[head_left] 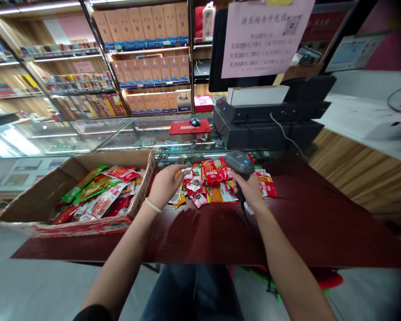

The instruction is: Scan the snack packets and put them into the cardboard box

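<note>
A dark handheld barcode scanner [239, 163] with a small blue light is gripped by its handle in my right hand [252, 191]. Its head is over a pile of small snack packets [211, 171], mostly red, with white, green and orange ones among them. At the pile's left end is my left hand [167, 183], fingers curled and the thumb close to the fingertips beside small white-and-red packets. Whether a packet is pinched there I cannot make out. To the left, an open cardboard box [150, 178] holds more snack packets [102, 200], some long and green or silver.
The dark red wooden table [200, 240] carries box and pile. Behind it stand a glass counter with a red mouse pad [187, 126], a monitor bearing a paper sign [265, 40], and black cash-register equipment [270, 129]. Shelves of boxed goods [147, 26] line the back wall.
</note>
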The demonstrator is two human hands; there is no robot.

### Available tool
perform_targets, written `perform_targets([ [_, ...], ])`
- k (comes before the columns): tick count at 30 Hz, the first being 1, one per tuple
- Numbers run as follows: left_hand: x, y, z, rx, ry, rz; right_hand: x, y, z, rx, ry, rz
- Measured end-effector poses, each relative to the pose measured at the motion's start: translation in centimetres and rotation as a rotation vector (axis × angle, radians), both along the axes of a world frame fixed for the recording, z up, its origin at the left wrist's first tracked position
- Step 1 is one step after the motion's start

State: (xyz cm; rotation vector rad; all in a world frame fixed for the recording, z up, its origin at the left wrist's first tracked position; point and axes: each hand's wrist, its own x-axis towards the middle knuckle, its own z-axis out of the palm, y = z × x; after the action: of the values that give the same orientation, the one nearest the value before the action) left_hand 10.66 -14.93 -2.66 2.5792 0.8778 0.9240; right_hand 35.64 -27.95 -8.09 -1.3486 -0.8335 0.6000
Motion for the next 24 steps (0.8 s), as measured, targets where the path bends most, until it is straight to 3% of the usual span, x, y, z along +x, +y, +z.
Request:
perform_targets([
  [4, 4.4, 2.0, -5.1, -0.132, -0.068, -0.064, 0.4, 0.0, -0.1, -0.006, 0.012, -0.002],
  [7, 6.0, 2.6, -8.3, -0.061, -0.057, -0.050, 0.5, 0.0, -0.1, -0.003, 0.015, 0.000],
  [10, 6.1, 2.1, -10.3, 0.026, -0.016, -0.035, 0.3, 0.1, -0.1, -0.010, 0.035, -0.010],
  [13, 5.6, 1.4, -11.0, 0.050, 0.070, -0.053, 0.0, 0.2, -0.3, -0.031, 0.009, -0.024],
  [18, 5.1, 0.7, -10.5, -0.009, 0.149, -0.107, 0.0, 0.6, -1.0, -0.055, -0.038, 0.005],
  [21, 4.9, 0.6, -9.8, -0.142, 0.038, -0.124, -0.2, 0.7, -1.1, -0.074, -0.046, 0.010],
  [24, 4.7, 0.9, -9.5, -0.342, -0.216, 0.030, -0.5, 0.7, -1.0, -0.072, -0.040, 0.003],
])
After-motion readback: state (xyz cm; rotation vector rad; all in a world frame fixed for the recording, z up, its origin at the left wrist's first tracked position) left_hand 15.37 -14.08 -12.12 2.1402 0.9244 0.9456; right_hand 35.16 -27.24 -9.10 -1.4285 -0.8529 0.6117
